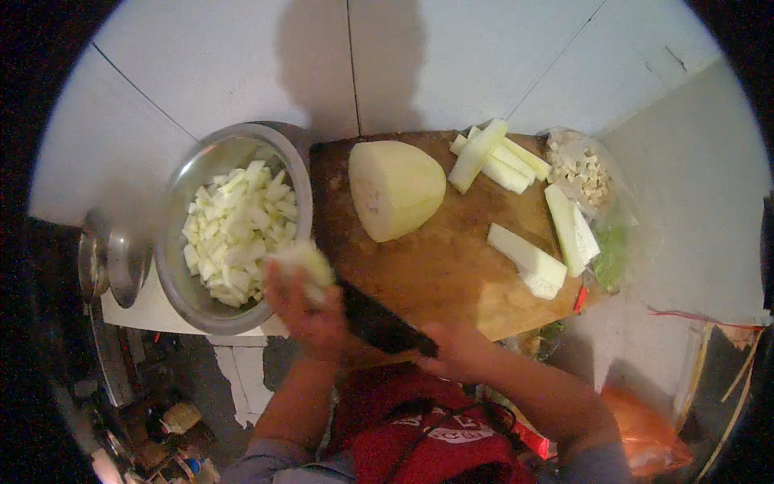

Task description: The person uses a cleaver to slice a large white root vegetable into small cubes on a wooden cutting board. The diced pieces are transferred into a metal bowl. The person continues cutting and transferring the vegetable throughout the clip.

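Loosely cupped in my left hand are pale cut vegetable pieces, blurred by motion, at the right rim of a steel bowl. That bowl holds many pale vegetable chunks. My right hand grips the handle of a dark-bladed kitchen knife, its blade low over the near left of a wooden cutting board. On the board rests a large peeled gourd-like vegetable, cut face to the left. Thick pale strips lie stacked at the back, with another strip nearer.
At the right edge, more strips lean beside a clear plastic bag of small pale cubes and something green. Metal lids or bowls stand at far left. White wall panels rise behind. An orange bag sits lower right.
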Motion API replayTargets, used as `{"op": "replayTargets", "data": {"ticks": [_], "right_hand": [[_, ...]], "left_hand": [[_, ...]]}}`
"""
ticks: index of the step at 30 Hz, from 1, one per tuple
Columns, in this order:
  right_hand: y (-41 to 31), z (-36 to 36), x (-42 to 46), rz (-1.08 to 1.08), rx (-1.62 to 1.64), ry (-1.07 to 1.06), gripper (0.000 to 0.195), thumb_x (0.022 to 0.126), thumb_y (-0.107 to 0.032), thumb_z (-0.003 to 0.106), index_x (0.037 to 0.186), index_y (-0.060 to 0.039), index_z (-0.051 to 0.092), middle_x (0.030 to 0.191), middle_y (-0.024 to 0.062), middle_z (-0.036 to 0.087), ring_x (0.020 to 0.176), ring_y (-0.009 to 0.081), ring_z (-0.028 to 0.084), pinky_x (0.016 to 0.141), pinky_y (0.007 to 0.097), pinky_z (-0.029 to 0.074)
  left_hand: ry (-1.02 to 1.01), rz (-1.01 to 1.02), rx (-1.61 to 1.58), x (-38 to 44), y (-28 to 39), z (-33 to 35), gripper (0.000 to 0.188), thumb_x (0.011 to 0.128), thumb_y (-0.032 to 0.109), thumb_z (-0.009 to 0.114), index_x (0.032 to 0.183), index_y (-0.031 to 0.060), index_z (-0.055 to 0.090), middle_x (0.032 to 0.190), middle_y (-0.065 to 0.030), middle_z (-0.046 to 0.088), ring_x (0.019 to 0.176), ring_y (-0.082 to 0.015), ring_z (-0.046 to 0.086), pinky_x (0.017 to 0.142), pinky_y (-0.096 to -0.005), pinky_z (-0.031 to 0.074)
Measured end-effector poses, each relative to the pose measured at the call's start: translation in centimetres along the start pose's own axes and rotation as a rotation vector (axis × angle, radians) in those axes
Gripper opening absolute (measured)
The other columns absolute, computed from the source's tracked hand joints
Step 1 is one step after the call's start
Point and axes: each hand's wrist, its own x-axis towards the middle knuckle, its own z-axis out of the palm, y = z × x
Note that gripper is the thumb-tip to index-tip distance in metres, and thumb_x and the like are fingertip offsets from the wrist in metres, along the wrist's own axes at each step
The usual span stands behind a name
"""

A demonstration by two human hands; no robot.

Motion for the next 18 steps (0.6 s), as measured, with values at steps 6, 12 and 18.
{"op": "replayTargets", "data": {"ticks": [6, 12, 18], "right_hand": [[-5.6, -1.0, 3.2, -0.173, -0.248, 0.074, 0.03, 0.095, -0.033, 0.066, 0.113, -0.0097, 0.062, 0.102, 0.02, 0.07, 0.093, 0.0436, 0.069, 0.084, 0.0542, 0.056], [6.1, -1.8, -9.1, -0.007, -0.043, 0.371, 0.038, 0.093, -0.038, 0.065, 0.122, -0.0138, 0.065, 0.108, 0.0213, 0.072, 0.104, 0.0443, 0.069, 0.086, 0.0567, 0.057], [18.3, 2.5, -25.1, 0.63, -0.044, 0.475, 0.029, 0.088, -0.026, 0.073, 0.112, -0.0103, 0.069, 0.09, 0.0207, 0.07, 0.088, 0.0425, 0.069, 0.078, 0.0511, 0.055]], "left_hand": [[-0.014, -0.391, 0.232, 8.1, -14.8, -4.8, 0.045, 0.107, 0.023, 0.047, 0.141, -0.0045, 0.056, 0.146, -0.0256, 0.056, 0.135, -0.0369, 0.055, 0.115, -0.0463, 0.04], [-0.109, -0.288, 0.352, 4.4, -10.4, -2.9, 0.032, 0.102, 0.009, 0.056, 0.132, -0.0013, 0.065, 0.137, -0.0202, 0.065, 0.123, -0.0305, 0.065, 0.104, -0.0383, 0.051], [-0.83, -0.035, -0.19, -5.9, 4.6, 7.8, 0.053, 0.091, 0.018, 0.071, 0.14, 0.0025, 0.058, 0.139, -0.0172, 0.062, 0.129, -0.0325, 0.059, 0.112, -0.0424, 0.044]]}}
